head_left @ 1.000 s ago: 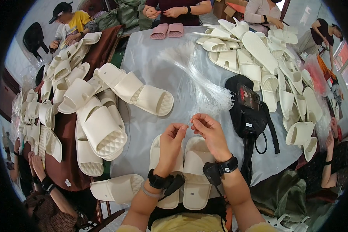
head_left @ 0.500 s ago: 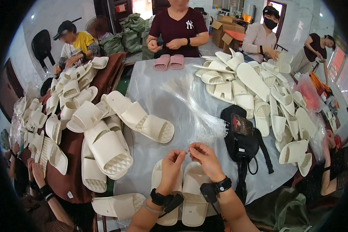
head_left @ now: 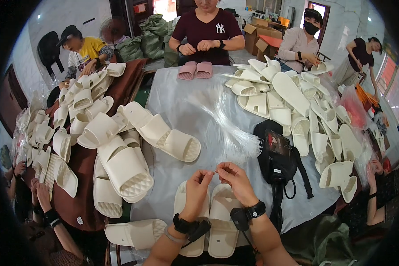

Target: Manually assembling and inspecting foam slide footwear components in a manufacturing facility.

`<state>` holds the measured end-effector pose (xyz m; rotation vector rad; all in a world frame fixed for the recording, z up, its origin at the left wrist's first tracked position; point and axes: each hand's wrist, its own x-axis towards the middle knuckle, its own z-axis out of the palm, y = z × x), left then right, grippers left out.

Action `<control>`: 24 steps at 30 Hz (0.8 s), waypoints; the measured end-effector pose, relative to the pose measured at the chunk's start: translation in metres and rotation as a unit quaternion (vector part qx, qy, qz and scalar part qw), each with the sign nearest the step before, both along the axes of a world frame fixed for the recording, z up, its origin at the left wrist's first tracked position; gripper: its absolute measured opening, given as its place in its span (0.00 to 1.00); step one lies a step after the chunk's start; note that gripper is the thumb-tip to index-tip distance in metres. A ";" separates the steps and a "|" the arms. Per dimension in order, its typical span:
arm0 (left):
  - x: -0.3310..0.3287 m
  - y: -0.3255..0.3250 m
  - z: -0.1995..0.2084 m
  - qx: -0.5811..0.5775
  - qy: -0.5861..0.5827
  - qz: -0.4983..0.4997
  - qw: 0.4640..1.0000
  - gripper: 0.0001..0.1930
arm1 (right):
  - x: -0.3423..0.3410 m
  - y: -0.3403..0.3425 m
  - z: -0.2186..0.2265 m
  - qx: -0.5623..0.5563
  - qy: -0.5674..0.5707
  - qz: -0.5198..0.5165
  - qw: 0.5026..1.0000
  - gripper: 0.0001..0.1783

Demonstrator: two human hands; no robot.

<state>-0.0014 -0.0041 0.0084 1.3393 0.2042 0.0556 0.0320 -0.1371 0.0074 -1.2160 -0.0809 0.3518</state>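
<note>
My left hand [head_left: 197, 188] and my right hand [head_left: 235, 180] meet at the fingertips above the near part of the table. Both are closed in a pinch; something tiny sits between them, too small to make out. Beneath my wrists lies a pair of cream slippers: the left slipper [head_left: 193, 249] is partly covered by my forearm, and the right slipper [head_left: 222, 232] shows more fully. Just beyond my fingers, a fanned bundle of clear plastic strands [head_left: 229, 126] rests on the grey table cover [head_left: 168, 95]. A single cream slipper [head_left: 135, 234] lies left of my left forearm.
Cream slippers [head_left: 125, 170] are heaped on the left, with another pile [head_left: 290, 93] at the far right. A black bag [head_left: 272, 159] with straps lies right of the strands. Pink slippers [head_left: 196, 70] stand at the far edge, before a person [head_left: 207, 33]. Other people work around.
My hands hold the same pinch, barely moved. Across the table, the person's hands have come together. At the far right, the masked person's hands have lowered with a slipper.
</note>
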 end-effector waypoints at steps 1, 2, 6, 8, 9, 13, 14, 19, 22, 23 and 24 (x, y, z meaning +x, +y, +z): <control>0.000 -0.001 0.001 -0.002 0.002 -0.004 1.000 0.08 | 0.000 -0.001 0.000 -0.002 0.002 -0.004 1.000 0.10; -0.001 -0.002 0.002 -0.009 0.008 0.002 1.000 0.07 | 0.001 -0.002 -0.001 0.001 0.007 -0.001 1.000 0.10; -0.001 -0.001 0.000 -0.016 0.017 0.013 1.000 0.06 | 0.000 0.000 -0.002 -0.013 0.004 -0.003 1.000 0.11; -0.001 -0.003 0.007 -0.029 0.023 0.008 0.999 0.06 | 0.001 0.000 -0.003 -0.007 -0.002 -0.007 1.000 0.15; -0.001 -0.002 0.006 -0.021 0.021 0.012 0.999 0.06 | 0.001 0.000 -0.002 -0.008 -0.007 0.001 1.000 0.14; -0.001 0.000 0.005 -0.005 0.015 0.016 1.000 0.06 | 0.001 0.000 0.003 -0.025 -0.015 0.012 0.999 0.13; -0.001 0.001 0.005 -0.002 0.016 0.024 1.000 0.06 | 0.001 0.001 0.004 -0.032 -0.012 0.018 0.999 0.13; 0.000 -0.002 0.001 0.000 0.029 0.019 0.999 0.06 | 0.002 -0.002 -0.007 -0.024 -0.005 0.008 1.000 0.13; -0.001 -0.003 0.001 0.025 0.013 0.016 0.999 0.06 | 0.000 -0.002 -0.002 -0.021 0.001 0.010 1.000 0.13; -0.001 -0.002 -0.001 0.021 0.009 0.012 1.000 0.06 | 0.000 -0.002 -0.001 -0.023 -0.003 0.011 1.000 0.13; 0.000 -0.001 -0.001 0.018 0.004 0.008 1.000 0.06 | 0.000 -0.002 0.000 -0.025 -0.008 0.012 1.000 0.13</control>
